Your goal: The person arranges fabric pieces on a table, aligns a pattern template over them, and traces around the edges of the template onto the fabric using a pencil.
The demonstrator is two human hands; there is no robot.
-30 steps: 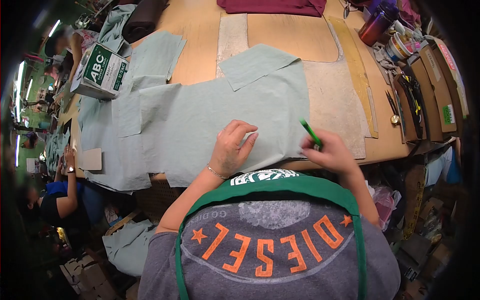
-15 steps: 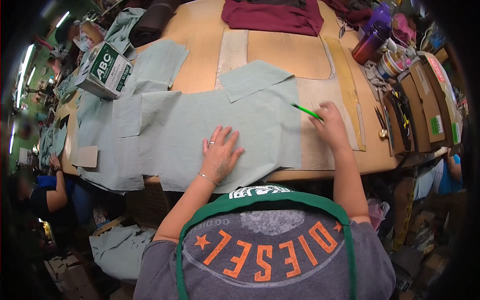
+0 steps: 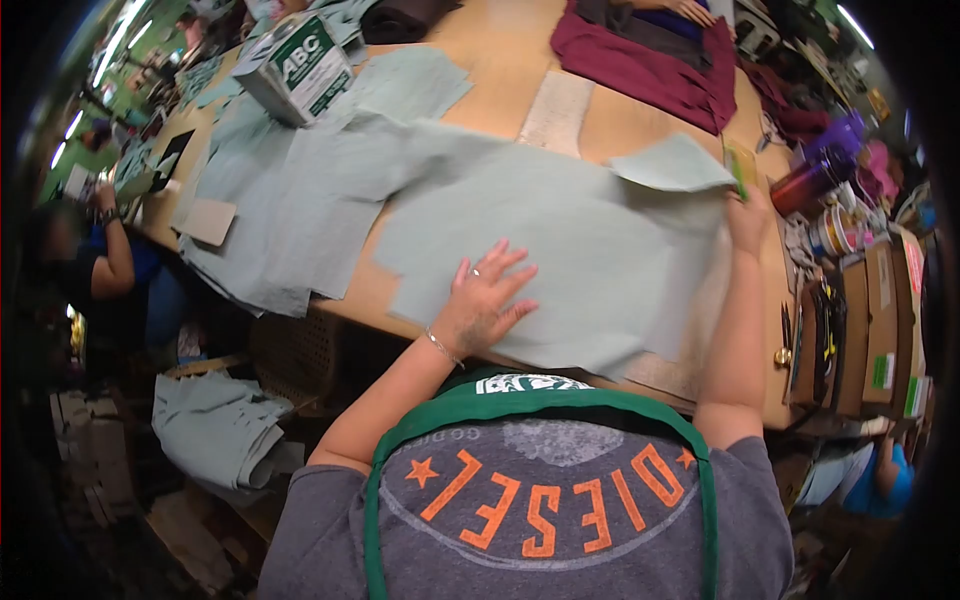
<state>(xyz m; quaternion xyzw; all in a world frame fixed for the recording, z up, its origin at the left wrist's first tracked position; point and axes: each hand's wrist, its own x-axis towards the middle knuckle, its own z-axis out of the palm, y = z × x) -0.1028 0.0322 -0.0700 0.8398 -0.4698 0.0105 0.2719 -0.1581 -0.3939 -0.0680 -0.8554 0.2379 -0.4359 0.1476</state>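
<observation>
A pale green cut piece of fabric [image 3: 540,220] lies across the table in front of me, its far right part folded into a raised flap [image 3: 672,165]. My left hand [image 3: 490,300] rests on the fabric with fingers spread, wearing a ring and a bracelet. My right hand [image 3: 748,215] is closed around a green pen [image 3: 740,180] at the flap's right corner. Whether its fingers also pinch the cloth, I cannot tell. A worn whitish pattern piece [image 3: 558,112] shows beyond the fabric, and more of this board shows under its right side.
More pale green pieces [image 3: 290,195] lie left, with an ABC box [image 3: 295,72] on them. Maroon fabric [image 3: 640,65] lies at the far side near another person's hand [image 3: 690,12]. A tumbler [image 3: 800,185] and cardboard boxes [image 3: 880,320] line the right edge. A person [image 3: 105,250] sits left.
The fabric has shifted right, leaving a strip of bare table beside the left pieces. My right hand has moved outward and up to the flap's corner. The camera view has turned.
</observation>
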